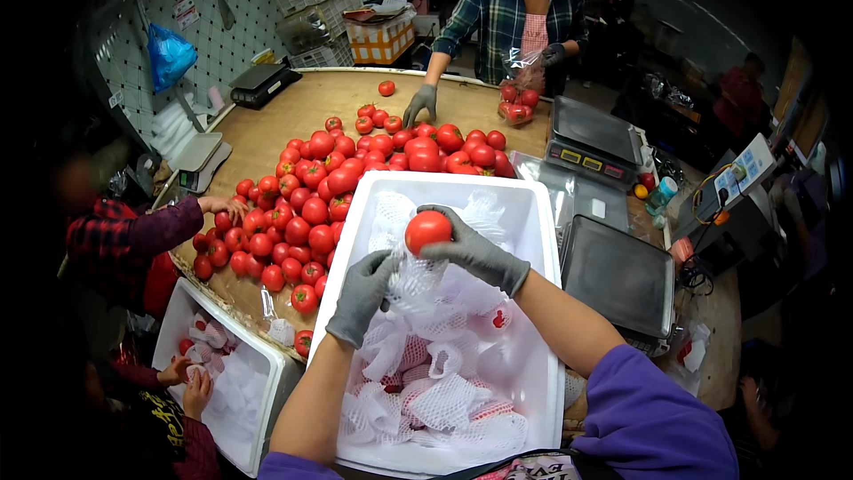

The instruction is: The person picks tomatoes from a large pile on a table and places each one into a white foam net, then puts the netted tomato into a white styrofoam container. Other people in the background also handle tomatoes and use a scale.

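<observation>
My right hand, in a grey glove, grips a bare red tomato. A white foam net sleeve is pinched in my left hand, also gloved, just below and left of the tomato. Both hands are above a white foam box standing before me. Inside the box lie many foam net sleeves, some wrapped around tomatoes whose red shows through the mesh. Beyond the box and to its left, a large pile of loose tomatoes covers part of the wooden table.
Across the table a person's gloved hand touches the pile, near a bag of tomatoes. At left, other people's hands reach for tomatoes and into a second foam box. Scales stand at right, beside a power strip.
</observation>
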Tool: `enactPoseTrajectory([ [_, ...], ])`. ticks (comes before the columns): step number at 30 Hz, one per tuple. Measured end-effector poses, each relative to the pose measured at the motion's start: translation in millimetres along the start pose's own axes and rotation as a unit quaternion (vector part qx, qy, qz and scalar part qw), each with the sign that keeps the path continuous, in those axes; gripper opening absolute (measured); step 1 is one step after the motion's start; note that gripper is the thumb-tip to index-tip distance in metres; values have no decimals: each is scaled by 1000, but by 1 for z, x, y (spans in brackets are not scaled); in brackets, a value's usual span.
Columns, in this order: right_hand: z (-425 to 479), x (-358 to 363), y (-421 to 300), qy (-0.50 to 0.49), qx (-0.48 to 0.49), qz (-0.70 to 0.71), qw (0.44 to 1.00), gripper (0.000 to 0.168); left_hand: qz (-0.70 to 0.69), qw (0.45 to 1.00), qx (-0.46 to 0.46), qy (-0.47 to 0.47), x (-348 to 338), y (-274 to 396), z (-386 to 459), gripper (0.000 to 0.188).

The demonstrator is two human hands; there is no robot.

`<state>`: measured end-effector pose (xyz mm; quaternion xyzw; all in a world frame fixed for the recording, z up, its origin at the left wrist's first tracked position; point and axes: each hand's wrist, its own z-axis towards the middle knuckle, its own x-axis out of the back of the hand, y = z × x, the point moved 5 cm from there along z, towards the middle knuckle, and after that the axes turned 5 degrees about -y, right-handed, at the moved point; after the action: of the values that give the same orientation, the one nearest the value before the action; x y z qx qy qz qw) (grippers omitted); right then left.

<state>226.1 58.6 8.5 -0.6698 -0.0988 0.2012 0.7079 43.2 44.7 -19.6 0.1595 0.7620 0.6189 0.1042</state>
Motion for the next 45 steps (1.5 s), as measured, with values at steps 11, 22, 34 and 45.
enactPoseTrajectory([
  [11, -2, 3, 18, -33, -210, 467, 858, 67, 441, 813, -294, 241, -13, 57, -28, 31],
  [22, -33, -2, 16, -204, -341, -261, 880, 45, -238, 963, -121, -43, -29, 50, -19, 51],
  [34, -36, -1, 154, -396, -383, -538, 638, 45, -292, 949, -97, -73, -16, 15, -16, 21],
  [45, 35, 29, 0, -210, -19, -463, 861, 68, -235, 967, 74, -63, -3, -13, 5, 26],
])
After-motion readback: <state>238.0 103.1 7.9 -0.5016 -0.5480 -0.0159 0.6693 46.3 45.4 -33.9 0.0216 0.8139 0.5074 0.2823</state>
